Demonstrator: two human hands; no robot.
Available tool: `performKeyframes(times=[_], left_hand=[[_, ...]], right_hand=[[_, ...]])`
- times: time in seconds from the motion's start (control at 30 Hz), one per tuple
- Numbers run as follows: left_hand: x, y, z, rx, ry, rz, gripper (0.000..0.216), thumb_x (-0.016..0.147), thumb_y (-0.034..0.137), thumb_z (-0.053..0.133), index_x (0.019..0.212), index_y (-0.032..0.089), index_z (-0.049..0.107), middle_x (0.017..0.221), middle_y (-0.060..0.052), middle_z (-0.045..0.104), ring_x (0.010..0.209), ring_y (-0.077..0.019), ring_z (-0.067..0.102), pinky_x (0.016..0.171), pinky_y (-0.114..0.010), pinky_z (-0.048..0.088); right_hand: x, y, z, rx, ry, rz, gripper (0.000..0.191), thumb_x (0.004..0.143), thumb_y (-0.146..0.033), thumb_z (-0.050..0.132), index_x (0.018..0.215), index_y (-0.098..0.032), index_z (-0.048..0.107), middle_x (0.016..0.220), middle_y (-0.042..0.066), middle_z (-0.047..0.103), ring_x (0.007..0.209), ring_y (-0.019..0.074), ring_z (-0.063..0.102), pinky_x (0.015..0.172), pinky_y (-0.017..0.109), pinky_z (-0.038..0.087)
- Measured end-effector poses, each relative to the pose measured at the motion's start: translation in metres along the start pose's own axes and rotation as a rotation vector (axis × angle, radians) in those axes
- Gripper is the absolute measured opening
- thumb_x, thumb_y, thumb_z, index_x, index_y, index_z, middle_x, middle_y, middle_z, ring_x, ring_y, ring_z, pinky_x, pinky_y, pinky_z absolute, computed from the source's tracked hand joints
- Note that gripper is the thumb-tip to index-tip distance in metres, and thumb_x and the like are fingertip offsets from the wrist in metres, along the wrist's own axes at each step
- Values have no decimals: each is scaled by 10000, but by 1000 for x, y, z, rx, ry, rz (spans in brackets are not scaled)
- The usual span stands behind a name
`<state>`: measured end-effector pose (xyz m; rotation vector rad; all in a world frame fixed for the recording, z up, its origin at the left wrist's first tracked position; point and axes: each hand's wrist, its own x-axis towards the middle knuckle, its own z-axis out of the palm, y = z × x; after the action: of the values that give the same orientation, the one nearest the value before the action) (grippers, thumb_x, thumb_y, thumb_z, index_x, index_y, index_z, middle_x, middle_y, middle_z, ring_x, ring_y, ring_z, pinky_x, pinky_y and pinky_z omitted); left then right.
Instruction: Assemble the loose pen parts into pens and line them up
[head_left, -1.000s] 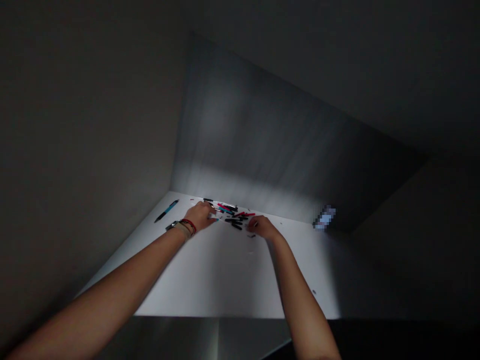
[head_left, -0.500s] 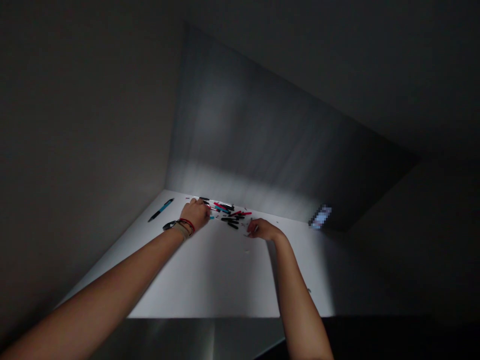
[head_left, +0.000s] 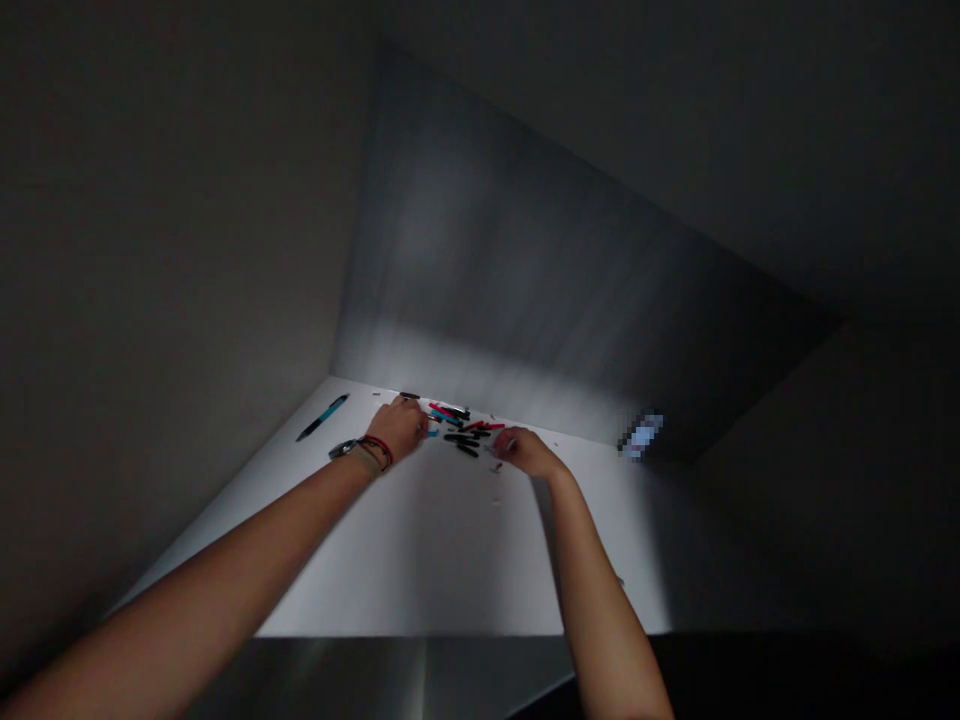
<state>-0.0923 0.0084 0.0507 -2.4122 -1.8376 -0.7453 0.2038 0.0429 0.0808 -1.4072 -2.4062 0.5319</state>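
My left hand, with a watch and bracelets at the wrist, rests at the left end of a loose pile of pen parts. Its fingers are curled together, and what they pinch is hidden or too small to name. A small blue piece lies by those fingertips. On the pile's right side my right hand has its fingers bent and closed over tiny pieces, with its grip too small to make out. The pile mixes black, red and blue tubes. A teal and black pen lies apart at the far left.
The white tabletop runs back to a grey panel. A blurred-out phone-like object stands against the panel at right. Small bits lie in front of my right hand. A dim wall closes the left side.
My left hand has shifted slightly right, and the reddish piece at its fingertips shows less. My right hand's fingers have drawn up a little, away from the small bits in front.
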Motion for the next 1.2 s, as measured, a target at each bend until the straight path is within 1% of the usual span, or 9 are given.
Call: performKeyframes(times=[0.07, 0.2, 0.3, 0.43, 0.6, 0.8, 1.0, 1.07, 1.2], left_hand=[[-1, -2, 3, 17, -26, -2, 154, 863, 231, 627, 876, 206, 778, 1075, -136, 701, 1056, -307, 581, 871, -384, 466], [0, -10, 7, 7, -39, -25, 123, 827, 231, 658, 858, 216, 776, 1066, -136, 707, 1064, -315, 596, 886, -385, 475], [2, -11, 10, -52, 6, 17, 240, 794, 251, 696, 1019, 246, 777, 1140, -122, 707, 1095, -325, 609, 933, -405, 487], [1, 8, 20, -188, 59, 268, 363, 883, 260, 606, 1226, 260, 724, 1275, -97, 682, 1204, -288, 590, 1078, -421, 442], [-6, 39, 40, -210, -47, 497, 390, 919, 180, 544, 1264, 257, 709, 1382, -77, 645, 1293, -280, 543, 1131, -471, 408], [-6, 44, 35, -196, -86, 477, 393, 909, 111, 525, 1206, 247, 742, 1271, -65, 715, 1214, -273, 589, 1088, -448, 446], [-6, 45, 38, -160, -30, 450, 354, 943, 234, 539, 1254, 214, 707, 1242, -120, 685, 1152, -287, 594, 1005, -449, 481], [-8, 47, 40, -137, -11, 414, 363, 944, 258, 538, 1264, 213, 702, 1228, -137, 667, 1128, -289, 595, 968, -445, 492], [-9, 51, 37, -82, -51, 376, 273, 956, 287, 536, 1044, 224, 787, 1078, -135, 669, 1041, -298, 603, 894, -435, 499]], right_hand=[[0, -3, 1, -15, 18, -10, 48, 795, -201, 732, 828, -169, 745, 820, 15, 740, 746, 148, 637, 699, 247, 456], [-4, -1, -3, -76, -85, 59, 213, 685, -232, 855, 871, -183, 762, 866, 27, 749, 766, 165, 652, 663, 240, 449], [-6, 5, -6, -89, -64, 60, 269, 647, -200, 877, 896, -202, 776, 896, 27, 754, 778, 167, 661, 667, 236, 457], [-1, 11, 1, -38, -117, 38, 215, 644, -90, 822, 820, -206, 783, 805, 3, 751, 738, 155, 669, 653, 219, 468], [5, 12, 9, 30, -109, 65, 168, 670, -48, 744, 742, -198, 772, 721, -7, 742, 682, 151, 671, 604, 206, 468], [5, 1, 6, -78, 45, 57, 133, 711, -79, 720, 738, -193, 782, 776, 32, 770, 754, 192, 687, 677, 244, 479], [10, -7, 11, 85, 162, -42, 308, 804, -88, 617, 1026, -200, 798, 947, 30, 790, 821, 185, 697, 743, 250, 499], [12, -8, 15, 103, 164, -67, 317, 829, -113, 596, 1057, -207, 796, 960, 29, 789, 824, 189, 698, 761, 266, 507], [15, -8, 22, 201, 149, -102, 234, 841, -185, 605, 981, -195, 792, 950, 50, 786, 843, 199, 707, 763, 282, 525]])
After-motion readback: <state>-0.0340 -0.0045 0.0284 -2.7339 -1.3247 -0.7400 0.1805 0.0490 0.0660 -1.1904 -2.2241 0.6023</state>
